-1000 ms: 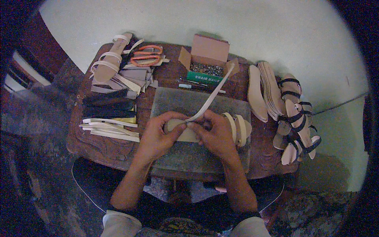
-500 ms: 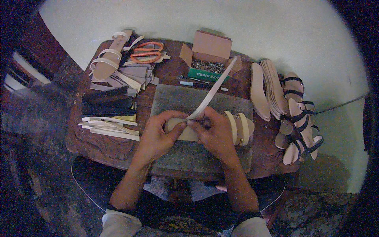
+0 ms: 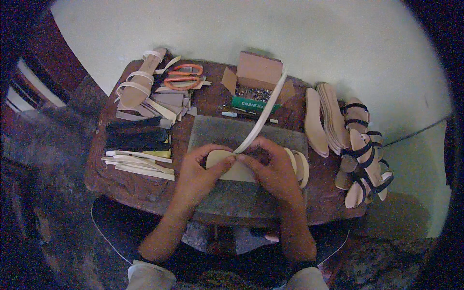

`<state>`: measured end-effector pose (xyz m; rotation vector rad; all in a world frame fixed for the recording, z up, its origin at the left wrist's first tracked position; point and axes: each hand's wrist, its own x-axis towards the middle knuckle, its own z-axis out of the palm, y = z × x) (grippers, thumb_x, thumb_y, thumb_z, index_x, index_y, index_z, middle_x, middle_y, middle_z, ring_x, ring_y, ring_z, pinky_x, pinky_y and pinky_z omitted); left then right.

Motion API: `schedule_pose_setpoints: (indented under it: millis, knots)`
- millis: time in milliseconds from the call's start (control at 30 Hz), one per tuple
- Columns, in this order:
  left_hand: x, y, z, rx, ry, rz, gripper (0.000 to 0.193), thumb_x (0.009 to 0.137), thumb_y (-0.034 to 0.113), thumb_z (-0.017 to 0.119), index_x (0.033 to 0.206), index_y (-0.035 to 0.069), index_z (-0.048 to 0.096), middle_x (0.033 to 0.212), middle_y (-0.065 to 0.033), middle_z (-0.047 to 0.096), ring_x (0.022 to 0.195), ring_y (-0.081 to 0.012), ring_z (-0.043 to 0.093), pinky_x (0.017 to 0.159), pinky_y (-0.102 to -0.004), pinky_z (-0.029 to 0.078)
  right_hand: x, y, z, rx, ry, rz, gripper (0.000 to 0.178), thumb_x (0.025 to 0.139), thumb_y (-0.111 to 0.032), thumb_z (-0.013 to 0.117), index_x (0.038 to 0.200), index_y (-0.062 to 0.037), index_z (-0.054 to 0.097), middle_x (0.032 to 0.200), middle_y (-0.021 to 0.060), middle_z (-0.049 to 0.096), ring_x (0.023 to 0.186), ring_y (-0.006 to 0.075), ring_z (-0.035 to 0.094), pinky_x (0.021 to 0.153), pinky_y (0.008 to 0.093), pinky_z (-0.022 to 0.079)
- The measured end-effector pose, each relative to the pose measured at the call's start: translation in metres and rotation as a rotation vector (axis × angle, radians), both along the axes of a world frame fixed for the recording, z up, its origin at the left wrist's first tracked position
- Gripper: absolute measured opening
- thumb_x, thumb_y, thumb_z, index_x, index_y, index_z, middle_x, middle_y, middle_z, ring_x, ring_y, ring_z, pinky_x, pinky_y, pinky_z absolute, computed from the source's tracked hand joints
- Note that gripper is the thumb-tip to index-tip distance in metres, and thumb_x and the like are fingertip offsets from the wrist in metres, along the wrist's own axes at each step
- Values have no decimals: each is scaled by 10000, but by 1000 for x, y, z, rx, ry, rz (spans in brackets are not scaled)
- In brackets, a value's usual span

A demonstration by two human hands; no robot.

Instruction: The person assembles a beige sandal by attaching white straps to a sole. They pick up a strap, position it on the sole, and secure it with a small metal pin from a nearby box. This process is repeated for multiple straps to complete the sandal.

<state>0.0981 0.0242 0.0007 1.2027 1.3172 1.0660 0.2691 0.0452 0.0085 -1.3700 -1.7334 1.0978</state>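
Above a grey work mat (image 3: 212,131), I hold a beige sandal sole (image 3: 241,173) that lies sideways, with cream straps (image 3: 300,166) looped over its right end. My left hand (image 3: 195,174) grips the sole's left part, thumb pressed on top and fingers hidden beneath. A long white strap (image 3: 265,116) rises from the sole's far edge and leans up to the right. My right hand (image 3: 278,169) pinches the strap's lower end against the sole, its thumb tip close to the left one. How the strap meets the sole's underside is hidden.
A nail box (image 3: 256,101) stands behind the mat, a pen (image 3: 246,116) before it. At left lie orange-handled scissors (image 3: 183,77), a finished sandal (image 3: 137,87), black strips (image 3: 137,133) and white strips (image 3: 137,164). Stacked soles (image 3: 333,118) and black-strapped sandals (image 3: 367,145) fill the right.
The table and things on it appear lower in view. The sole has turned, showing more of its pale surface, and the strap stands steeper. Both hands keep their hold.
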Motion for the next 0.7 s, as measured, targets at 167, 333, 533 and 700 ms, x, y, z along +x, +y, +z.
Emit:
schedule_pose_setpoints:
  millis: [167, 333, 533, 700]
  knots:
    - [5, -5, 2, -34, -64, 13, 194, 799, 153, 689, 937, 24, 645, 831, -33, 645, 750, -89, 581, 667, -233, 471, 3, -2, 4, 6, 59, 19, 193, 786, -136, 695, 941, -70, 599, 759, -29, 574, 645, 51, 523, 547, 218, 436]
    - [7, -9, 7, -45, -113, 19, 182, 800, 145, 688, 931, 27, 645, 838, -32, 645, 764, -90, 587, 669, -233, 476, 9, -1, 11, -29, 38, 82, 198, 786, -129, 695, 952, -56, 616, 813, -14, 611, 705, 58, 556, 599, 218, 462]
    - [9, -13, 6, -74, -173, 26, 173, 803, 133, 685, 935, 29, 646, 837, -30, 646, 769, -85, 587, 669, -231, 477, 12, -4, 12, -26, 88, 92, 215, 778, -117, 702, 970, -38, 646, 855, 7, 643, 768, 71, 583, 667, 241, 487]
    - [9, -16, 11, -36, -124, -2, 178, 809, 133, 679, 943, 23, 638, 836, -27, 643, 766, -81, 582, 669, -228, 474, 10, -7, 26, -170, 49, 50, 209, 780, -97, 694, 975, -36, 649, 860, 17, 652, 798, 75, 589, 706, 240, 485]
